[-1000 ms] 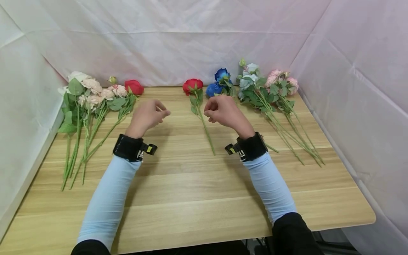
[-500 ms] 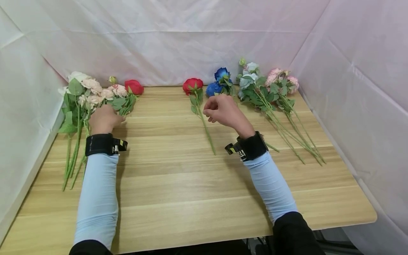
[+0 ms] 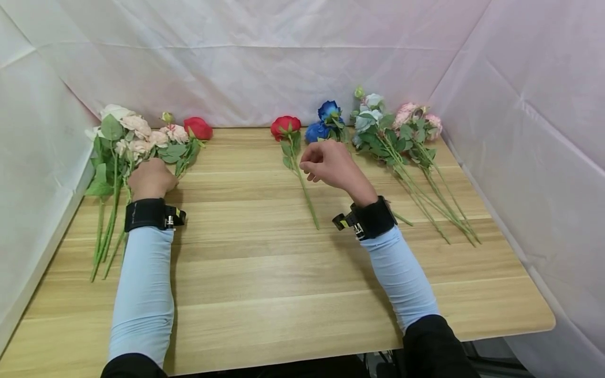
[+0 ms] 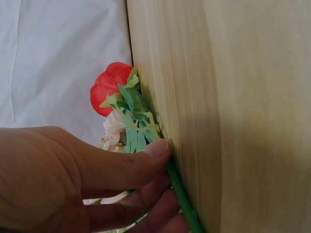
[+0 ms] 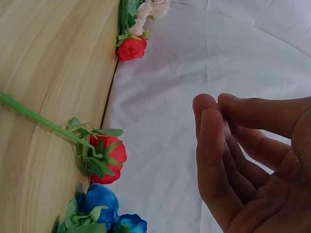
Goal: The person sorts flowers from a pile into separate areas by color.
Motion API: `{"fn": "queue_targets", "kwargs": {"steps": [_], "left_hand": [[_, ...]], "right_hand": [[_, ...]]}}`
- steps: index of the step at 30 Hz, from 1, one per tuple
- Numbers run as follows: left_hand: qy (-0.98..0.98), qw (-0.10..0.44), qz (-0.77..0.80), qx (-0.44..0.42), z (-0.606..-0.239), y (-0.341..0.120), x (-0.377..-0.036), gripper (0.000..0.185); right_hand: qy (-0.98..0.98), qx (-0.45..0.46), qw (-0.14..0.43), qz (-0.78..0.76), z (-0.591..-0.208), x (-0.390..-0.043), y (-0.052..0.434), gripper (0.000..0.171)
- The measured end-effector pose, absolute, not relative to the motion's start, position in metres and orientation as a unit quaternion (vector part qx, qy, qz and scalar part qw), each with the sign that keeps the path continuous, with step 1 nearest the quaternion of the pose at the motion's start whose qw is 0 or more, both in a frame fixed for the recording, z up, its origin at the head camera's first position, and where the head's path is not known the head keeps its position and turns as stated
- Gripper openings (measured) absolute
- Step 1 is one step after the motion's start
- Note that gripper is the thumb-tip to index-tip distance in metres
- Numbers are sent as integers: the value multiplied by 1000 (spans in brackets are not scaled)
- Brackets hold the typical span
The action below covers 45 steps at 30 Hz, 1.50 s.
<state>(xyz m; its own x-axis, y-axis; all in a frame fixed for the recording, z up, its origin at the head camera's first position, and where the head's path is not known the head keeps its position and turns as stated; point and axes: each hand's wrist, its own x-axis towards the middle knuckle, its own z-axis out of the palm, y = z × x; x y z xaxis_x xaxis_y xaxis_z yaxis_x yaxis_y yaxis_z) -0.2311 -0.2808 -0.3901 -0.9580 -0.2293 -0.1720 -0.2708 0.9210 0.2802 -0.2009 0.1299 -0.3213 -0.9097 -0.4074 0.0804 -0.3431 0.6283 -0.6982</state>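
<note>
**Left hand closes on a rose stem at the counter's far left**

The left hand [image 4: 73, 179] pinches the green stem [image 4: 182, 196] of a red rose [image 3: 198, 127] between thumb and curled fingers, low against the counter [image 3: 283, 273], as if for a clean lift from the pale bunch [image 3: 127, 137] crowding it. The right hand [image 3: 331, 165] hovers empty, fingers loosely curled, above a single red rose [image 3: 285, 126]. Blue roses [image 3: 323, 122] and pink sprays [image 3: 416, 123] lie further right.
</note>
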Motion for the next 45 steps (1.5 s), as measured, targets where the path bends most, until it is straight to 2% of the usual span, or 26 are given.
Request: {"fn": "queue_targets", "kwargs": {"steps": [10,16,24,30,33,40,45], "left_hand": [[978,35,172,-110,-382,-276,-227,31],[975,-52,185,-107,-367,-268,-218,46],[963,-115,212,-123,-342,-262,-209,37],[949,-159,243,-124,-328,-256,-205,42],[946,-156,261,-108,-325,-252,-202,37],[947,-72,306,-64,-323,-238,-204,38],[946,-55,319,-16,-321,-220,-205,35]], "right_hand": [[900,-204,49,-383,-322,-201,132,13],[897,-205,52,-388,-321,-203,132,14],[900,-208,49,-379,-322,-202,132,14],[900,-206,49,-381,-321,-201,132,14],[900,-206,52,-380,-321,-201,131,14],[895,-200,69,-393,-324,-204,130,14],[890,-196,79,-404,-327,-206,129,14]]}}
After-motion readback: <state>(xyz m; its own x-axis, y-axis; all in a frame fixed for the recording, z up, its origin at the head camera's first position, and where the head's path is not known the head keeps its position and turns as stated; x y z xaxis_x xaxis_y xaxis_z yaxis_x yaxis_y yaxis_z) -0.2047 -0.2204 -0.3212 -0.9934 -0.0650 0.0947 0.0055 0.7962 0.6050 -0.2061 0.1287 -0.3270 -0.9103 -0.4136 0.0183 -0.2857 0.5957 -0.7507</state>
